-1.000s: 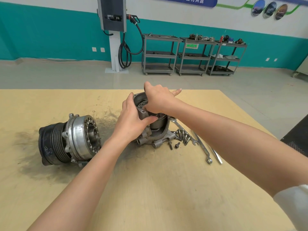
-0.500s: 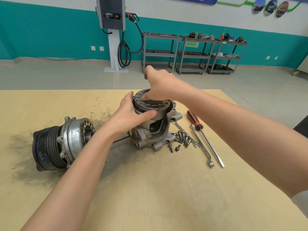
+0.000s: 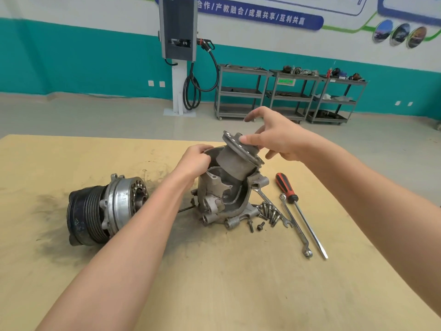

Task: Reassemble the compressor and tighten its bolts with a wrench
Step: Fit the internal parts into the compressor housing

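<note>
Compressor housing [image 3: 222, 199] stands upright near centre of the wooden table [image 3: 238, 283], cutaway side w/ open window facing camera, mounting lugs at base. Left hand [image 3: 194, 161] grips the housing's upper rim on its left side, fingers curled over the edge. Right hand [image 3: 274, 139] holds the cylinder insert [image 3: 235, 161] by its flanged top: thumb and at least one finger pinch the flange, index finger raised and extended, remaining fingers loosely spread. Insert is tilted, flange end up and leaning right, lower end inside the housing mouth; not seated. Pulley/front assy [image 3: 105, 211] lies on its side on the table, left of the housing, apart from it, ribbed black pulley to the left, drilled metal face to the right; dark grime stains on the table around it. Loose bolts [image 3: 267, 215] in a cluster just right of the housing base, two lying slightly nearer the camera. Wrench [image 3: 294, 225] lies right of the bolts, ring end toward camera; a second spanner partly under the bolt cluster. Screwdriver [image 3: 300, 211], red/black handle, lies just beside the wrench, tip toward camera. Background: wall-mounted charger unit [image 3: 177, 27] w/ cable, three grey shelf carts [image 3: 288, 91] along teal wall.
</note>
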`<state>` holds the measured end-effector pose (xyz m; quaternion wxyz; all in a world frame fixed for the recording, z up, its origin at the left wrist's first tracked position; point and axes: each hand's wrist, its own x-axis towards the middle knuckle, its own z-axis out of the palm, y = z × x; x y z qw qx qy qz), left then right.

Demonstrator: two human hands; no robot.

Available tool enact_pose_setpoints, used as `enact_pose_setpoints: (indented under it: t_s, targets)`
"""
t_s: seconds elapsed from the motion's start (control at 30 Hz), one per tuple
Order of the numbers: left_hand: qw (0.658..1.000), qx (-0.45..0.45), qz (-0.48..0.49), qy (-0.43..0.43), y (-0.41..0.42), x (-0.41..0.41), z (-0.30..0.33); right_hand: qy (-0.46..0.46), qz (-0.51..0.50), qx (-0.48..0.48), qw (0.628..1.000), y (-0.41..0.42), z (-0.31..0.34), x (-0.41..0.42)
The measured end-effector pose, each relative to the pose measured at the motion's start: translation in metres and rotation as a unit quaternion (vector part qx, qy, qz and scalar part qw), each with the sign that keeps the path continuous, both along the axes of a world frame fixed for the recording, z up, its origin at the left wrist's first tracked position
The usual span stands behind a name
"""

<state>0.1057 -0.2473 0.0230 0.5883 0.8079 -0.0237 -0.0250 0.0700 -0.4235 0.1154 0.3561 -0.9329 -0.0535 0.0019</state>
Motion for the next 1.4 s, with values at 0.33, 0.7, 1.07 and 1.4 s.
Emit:
enact_pose_setpoints:
  t_s: [0.33, 0.7, 1.07, 1.4]
  targets:
    - [0.992, 0.062, 0.102, -0.032, 0.006, -0.059, -0.002, 0.009, 0.095, 0.006, 0.995, 0.01, -0.009, -0.002]
    - [0.997, 0.049, 0.054, -0.012, 0.019, -0.105, 0.006, 0.009, 0.222, -0.107, 0.969, 0.027, -0.034, -0.018]
    - [0.997, 0.066, 0.031, -0.013, 0.023, -0.107, 0.0, -0.012, 0.242, -0.141, 0.96, 0.02, -0.044, -0.012]
    - [0.998, 0.063, 0.02, -0.021, 0.027, -0.105, -0.007, -0.043, 0.269, -0.151, 0.95, 0.02, -0.04, -0.014]
